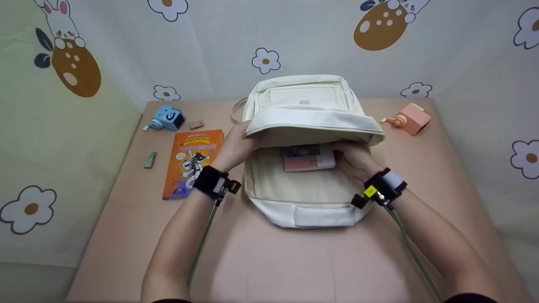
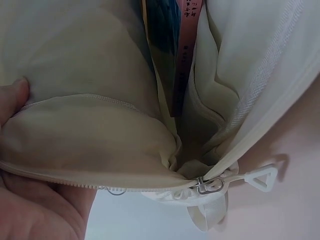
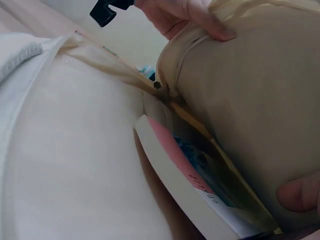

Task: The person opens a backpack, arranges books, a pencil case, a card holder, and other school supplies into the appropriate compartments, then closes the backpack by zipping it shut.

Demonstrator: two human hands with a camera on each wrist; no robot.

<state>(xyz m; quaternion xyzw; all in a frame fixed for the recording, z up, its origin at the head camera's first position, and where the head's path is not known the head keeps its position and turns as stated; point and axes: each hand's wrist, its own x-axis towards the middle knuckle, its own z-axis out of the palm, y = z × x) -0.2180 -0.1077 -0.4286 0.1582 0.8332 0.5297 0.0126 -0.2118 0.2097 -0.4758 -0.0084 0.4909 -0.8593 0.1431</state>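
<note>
A cream backpack (image 1: 276,179) lies on the table with its main compartment unzipped and its front panel raised. My left hand (image 1: 238,145) grips the zippered edge of that panel at the left, its thumb on the lining. My right hand (image 1: 356,158) reaches into the opening, beside the right end of a pink-and-white book (image 1: 309,162). Its thumb (image 3: 300,194) lies against the panel lining in the right wrist view; the other fingers are mostly hidden, so I cannot tell what they hold. Behind the pink-and-white book, a yellow-edged item (image 3: 240,182) stands inside the bag.
Left of the backpack lies an orange comic book (image 1: 181,164), near a small pink block (image 1: 196,124) and a small green block (image 1: 150,160). A blue carton-shaped item with a crank (image 1: 168,118) stands at back left, a pink one (image 1: 412,118) at back right.
</note>
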